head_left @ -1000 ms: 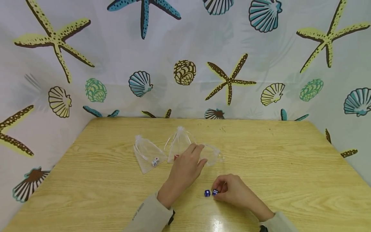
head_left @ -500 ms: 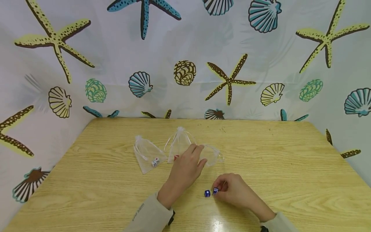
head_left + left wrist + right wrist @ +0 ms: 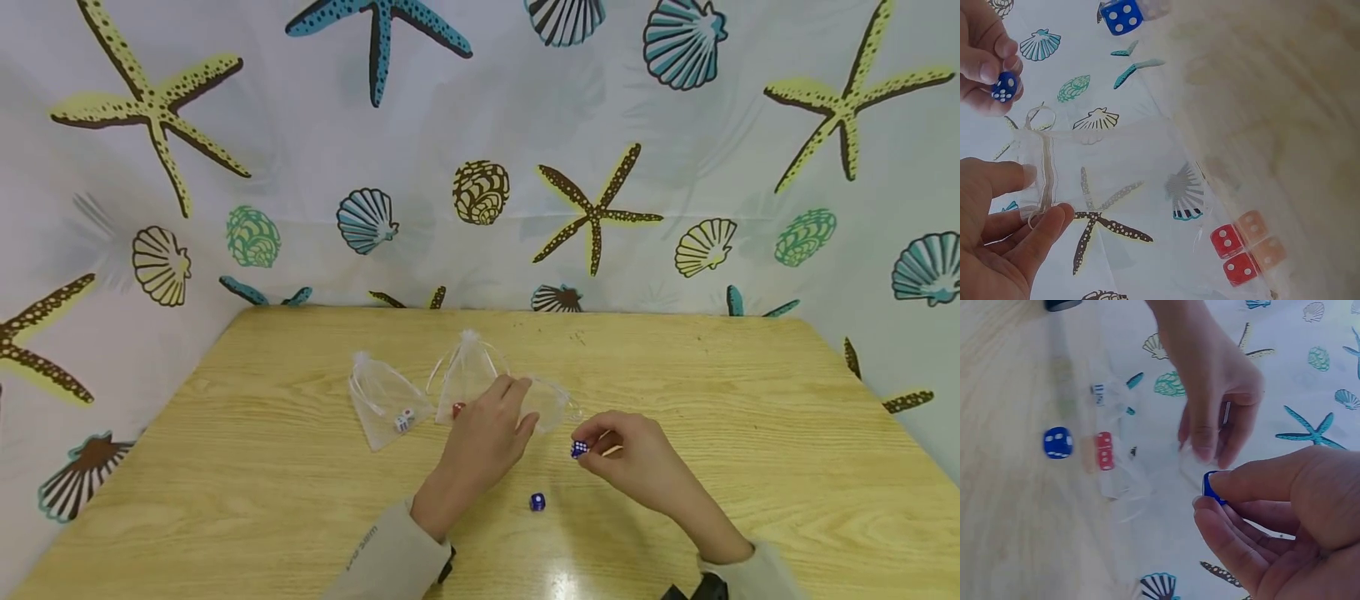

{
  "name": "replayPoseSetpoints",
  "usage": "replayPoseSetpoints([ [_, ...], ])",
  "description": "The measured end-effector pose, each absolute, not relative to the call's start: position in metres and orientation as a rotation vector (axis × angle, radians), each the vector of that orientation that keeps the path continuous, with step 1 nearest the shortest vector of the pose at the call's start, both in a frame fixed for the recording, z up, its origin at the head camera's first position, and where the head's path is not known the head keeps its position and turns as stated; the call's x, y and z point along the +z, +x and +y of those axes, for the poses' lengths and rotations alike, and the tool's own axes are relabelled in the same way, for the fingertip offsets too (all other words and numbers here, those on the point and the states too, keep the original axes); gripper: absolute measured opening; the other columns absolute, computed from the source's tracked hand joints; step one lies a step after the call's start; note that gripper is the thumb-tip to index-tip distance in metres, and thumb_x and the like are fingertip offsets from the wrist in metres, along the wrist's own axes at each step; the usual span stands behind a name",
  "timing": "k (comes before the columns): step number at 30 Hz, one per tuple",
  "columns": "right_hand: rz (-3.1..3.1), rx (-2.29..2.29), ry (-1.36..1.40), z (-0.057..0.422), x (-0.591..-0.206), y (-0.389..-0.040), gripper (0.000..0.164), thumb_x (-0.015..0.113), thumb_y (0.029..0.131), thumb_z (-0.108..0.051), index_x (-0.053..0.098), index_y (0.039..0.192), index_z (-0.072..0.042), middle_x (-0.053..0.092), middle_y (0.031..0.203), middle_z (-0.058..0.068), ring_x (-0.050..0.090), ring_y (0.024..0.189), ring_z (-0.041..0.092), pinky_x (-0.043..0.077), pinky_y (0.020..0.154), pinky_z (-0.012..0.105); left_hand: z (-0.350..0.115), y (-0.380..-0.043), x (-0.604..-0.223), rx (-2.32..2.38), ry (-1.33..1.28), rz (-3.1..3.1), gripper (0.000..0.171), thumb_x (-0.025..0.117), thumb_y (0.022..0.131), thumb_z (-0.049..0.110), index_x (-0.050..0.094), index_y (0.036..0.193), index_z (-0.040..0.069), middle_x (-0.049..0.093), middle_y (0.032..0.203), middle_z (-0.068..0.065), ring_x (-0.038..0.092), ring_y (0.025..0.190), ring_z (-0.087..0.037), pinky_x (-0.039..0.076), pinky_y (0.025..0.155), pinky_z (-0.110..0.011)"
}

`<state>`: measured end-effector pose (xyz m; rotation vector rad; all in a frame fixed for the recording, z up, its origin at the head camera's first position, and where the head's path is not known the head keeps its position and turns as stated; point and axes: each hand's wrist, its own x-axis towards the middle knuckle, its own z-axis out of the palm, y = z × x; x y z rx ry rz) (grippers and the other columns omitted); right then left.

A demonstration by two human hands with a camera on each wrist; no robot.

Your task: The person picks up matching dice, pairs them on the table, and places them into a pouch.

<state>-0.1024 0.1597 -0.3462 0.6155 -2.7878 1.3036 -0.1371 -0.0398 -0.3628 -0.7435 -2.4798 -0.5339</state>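
My right hand (image 3: 633,457) pinches a blue die (image 3: 579,449) with white dots between thumb and fingertips, raised above the table. A second blue die (image 3: 537,502) lies on the wood in front of my left hand (image 3: 483,433). That left hand pinches a sheer white drawstring pouch (image 3: 1047,165) near its corded mouth, as the left wrist view shows; in the head view the hand covers part of the pouch. The pouch looks to have no dice in it. Beside it lies another sheer pouch (image 3: 467,371) with red dice (image 3: 1232,255) in it, partly hidden.
At the left a third sheer pouch (image 3: 375,400) holds white dice (image 3: 403,420). All of it lies on a wooden table (image 3: 750,433). White cloth (image 3: 420,150) printed with shells and starfish hangs behind and at both sides.
My right hand has lifted one blue die off the table and carried it forward and to the right, closer to the pouch. The left hand stays in place; the other die stays put.
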Motion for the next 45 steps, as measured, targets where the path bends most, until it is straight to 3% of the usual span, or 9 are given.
replayPoseSetpoints([
  [6, -2.677, 1.313, 0.590, 0.156, -0.336, -0.102, 0.017, 0.068, 0.083, 0.002, 0.068, 0.100, -0.001, 0.068, 0.096, 0.011, 0.066, 0.081, 0.018, 0.056, 0.068, 0.022, -0.037, -0.132, -0.363, -0.531, -0.726, -2.491, 0.036, 0.071, 0.085, 0.016, 0.063, 0.116, -0.001, 0.064, 0.099, -0.011, 0.062, 0.068, -0.018, 0.053, 0.058, -0.027],
  [17, -2.501, 1.185, 0.592, 0.139, -0.331, -0.105, 0.019, 0.073, 0.079, 0.003, 0.070, 0.097, -0.002, 0.065, 0.085, 0.005, 0.062, 0.072, 0.013, 0.054, 0.063, 0.021, -0.031, -0.123, -0.360, -0.503, -0.722, -2.478, 0.034, 0.070, 0.086, 0.016, 0.063, 0.115, -0.001, 0.064, 0.098, -0.011, 0.063, 0.071, -0.018, 0.054, 0.059, -0.027],
  [27, -2.470, 0.998, 0.549, 0.132, -0.341, -0.107, 0.018, 0.077, 0.076, 0.000, 0.072, 0.092, -0.007, 0.055, 0.084, 0.005, 0.047, 0.069, 0.015, 0.041, 0.060, 0.023, -0.030, -0.120, -0.360, -0.508, -0.743, -2.456, 0.029, 0.068, 0.087, 0.013, 0.065, 0.112, -0.001, 0.064, 0.095, -0.011, 0.062, 0.068, -0.016, 0.050, 0.052, -0.024],
  [35, -2.442, 0.926, 0.586, 0.131, -0.350, -0.110, 0.018, 0.076, 0.074, 0.001, 0.071, 0.091, -0.005, 0.064, 0.102, 0.012, 0.064, 0.095, 0.029, 0.053, 0.081, 0.044, -0.029, -0.120, -0.361, -0.520, -0.759, -2.451, 0.028, 0.067, 0.086, 0.011, 0.066, 0.111, -0.001, 0.065, 0.095, -0.011, 0.062, 0.068, -0.016, 0.050, 0.053, -0.022],
  [45, -2.478, 0.846, 0.528, 0.132, -0.349, -0.112, 0.021, 0.075, 0.075, 0.003, 0.070, 0.095, -0.003, 0.068, 0.090, 0.009, 0.065, 0.083, 0.023, 0.054, 0.072, 0.038, -0.032, -0.121, -0.357, -0.521, -0.769, -2.462, 0.029, 0.067, 0.085, 0.007, 0.065, 0.113, -0.001, 0.064, 0.097, -0.010, 0.061, 0.069, -0.015, 0.050, 0.055, -0.022],
])
